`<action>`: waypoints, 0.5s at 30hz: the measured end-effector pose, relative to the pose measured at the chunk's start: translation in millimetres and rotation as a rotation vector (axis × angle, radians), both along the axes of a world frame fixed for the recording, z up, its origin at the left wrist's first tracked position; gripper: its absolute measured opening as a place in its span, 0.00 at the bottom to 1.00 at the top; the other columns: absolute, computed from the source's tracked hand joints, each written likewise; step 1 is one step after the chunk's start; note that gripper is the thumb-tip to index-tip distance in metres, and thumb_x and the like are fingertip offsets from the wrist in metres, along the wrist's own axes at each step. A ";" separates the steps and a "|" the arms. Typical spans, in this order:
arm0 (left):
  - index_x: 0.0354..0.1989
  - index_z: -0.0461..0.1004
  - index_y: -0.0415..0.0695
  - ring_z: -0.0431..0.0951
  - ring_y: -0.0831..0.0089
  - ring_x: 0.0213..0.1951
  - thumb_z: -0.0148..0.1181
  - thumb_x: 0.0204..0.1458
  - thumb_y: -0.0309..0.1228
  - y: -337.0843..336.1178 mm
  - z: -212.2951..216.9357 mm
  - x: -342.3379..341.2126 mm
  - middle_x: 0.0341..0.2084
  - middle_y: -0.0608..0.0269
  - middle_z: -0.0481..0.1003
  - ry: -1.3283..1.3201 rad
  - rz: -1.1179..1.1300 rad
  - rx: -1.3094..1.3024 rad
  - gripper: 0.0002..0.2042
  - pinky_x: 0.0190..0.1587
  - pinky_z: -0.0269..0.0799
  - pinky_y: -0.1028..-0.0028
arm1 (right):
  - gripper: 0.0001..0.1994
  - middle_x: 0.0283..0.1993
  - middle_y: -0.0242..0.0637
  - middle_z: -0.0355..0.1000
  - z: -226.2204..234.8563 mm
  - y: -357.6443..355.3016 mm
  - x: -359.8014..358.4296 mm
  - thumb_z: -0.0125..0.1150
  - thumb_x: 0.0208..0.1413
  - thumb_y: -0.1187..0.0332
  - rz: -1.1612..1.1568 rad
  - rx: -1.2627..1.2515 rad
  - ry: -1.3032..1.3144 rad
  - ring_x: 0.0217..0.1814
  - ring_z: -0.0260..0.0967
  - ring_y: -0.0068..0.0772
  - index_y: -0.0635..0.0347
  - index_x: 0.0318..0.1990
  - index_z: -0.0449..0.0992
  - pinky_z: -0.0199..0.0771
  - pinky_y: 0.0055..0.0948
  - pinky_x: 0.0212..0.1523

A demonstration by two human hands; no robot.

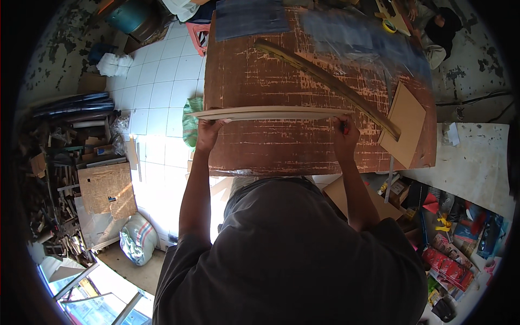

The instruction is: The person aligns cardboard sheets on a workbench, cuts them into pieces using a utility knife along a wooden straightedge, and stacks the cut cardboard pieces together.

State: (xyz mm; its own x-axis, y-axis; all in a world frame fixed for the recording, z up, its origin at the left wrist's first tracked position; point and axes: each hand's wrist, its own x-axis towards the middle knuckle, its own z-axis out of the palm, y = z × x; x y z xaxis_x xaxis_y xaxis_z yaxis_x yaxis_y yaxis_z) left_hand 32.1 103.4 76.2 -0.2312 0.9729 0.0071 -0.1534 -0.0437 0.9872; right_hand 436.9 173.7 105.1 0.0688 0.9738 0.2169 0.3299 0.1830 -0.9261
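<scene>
A long tan sheet of board or cardboard [271,112] is held up nearly edge-on over the worn brown worktable [271,143]. Two layers show along its length, with a pale strip beneath. My left hand [208,134] grips its left end between thumb and fingers. At the other end my right hand [345,136] pinches the sheet. A small red and black object [344,128] is tucked in that same hand; its kind is too small to make out. Beyond the sheet a long wooden batten [330,84] lies slantwise, its near end on a flat tan cardboard piece [403,125].
Dark blue sheeting [252,20] and clear plastic film [352,35] cover the table's far side, near a yellow tape roll [389,25]. Another person [441,32] is at the far right. Scrap wood and a white sack [138,240] stand left; packages [447,265] lie lower right.
</scene>
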 end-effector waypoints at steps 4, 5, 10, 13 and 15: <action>0.39 0.79 0.42 0.77 0.77 0.40 0.66 0.53 0.22 -8.9 -37.2 -20.2 0.33 0.67 0.79 0.168 -0.057 -0.038 0.06 0.48 0.72 0.73 | 0.03 0.25 0.26 0.64 -2.8 3.1 2.2 0.64 0.61 0.73 0.039 0.071 -0.078 0.28 0.53 0.16 0.61 0.40 0.77 0.59 0.20 0.29; 0.39 0.79 0.42 0.77 0.77 0.40 0.66 0.54 0.22 -8.9 -39.2 -23.1 0.33 0.68 0.79 0.233 -0.087 -0.010 0.06 0.48 0.72 0.73 | 0.03 0.25 0.26 0.64 -1.3 3.8 2.5 0.64 0.61 0.73 0.041 0.074 -0.078 0.28 0.53 0.16 0.61 0.40 0.77 0.59 0.20 0.29; 0.34 0.78 0.42 0.76 0.79 0.39 0.66 0.55 0.24 9.9 -23.4 -24.3 0.32 0.67 0.80 0.250 -0.017 -0.136 0.03 0.46 0.71 0.75 | 0.05 0.23 0.26 0.62 10.3 15.8 -3.0 0.65 0.62 0.69 -0.001 0.124 -0.169 0.27 0.54 0.16 0.61 0.39 0.77 0.60 0.21 0.29; 0.31 0.76 0.42 0.76 0.80 0.37 0.66 0.56 0.26 22.3 -5.9 -50.2 0.34 0.66 0.80 0.371 -0.009 -0.129 0.05 0.46 0.71 0.75 | 0.10 0.24 0.28 0.65 33.8 12.7 -27.1 0.66 0.61 0.64 0.002 0.035 -0.111 0.27 0.56 0.17 0.62 0.39 0.77 0.62 0.22 0.31; 0.31 0.76 0.42 0.74 0.81 0.35 0.66 0.57 0.28 39.3 13.7 -58.2 0.32 0.67 0.80 0.156 0.053 -0.233 0.06 0.45 0.70 0.76 | 0.12 0.25 0.28 0.67 22.4 2.4 -33.1 0.67 0.61 0.62 -0.020 -0.076 -0.105 0.28 0.58 0.18 0.63 0.39 0.77 0.63 0.23 0.32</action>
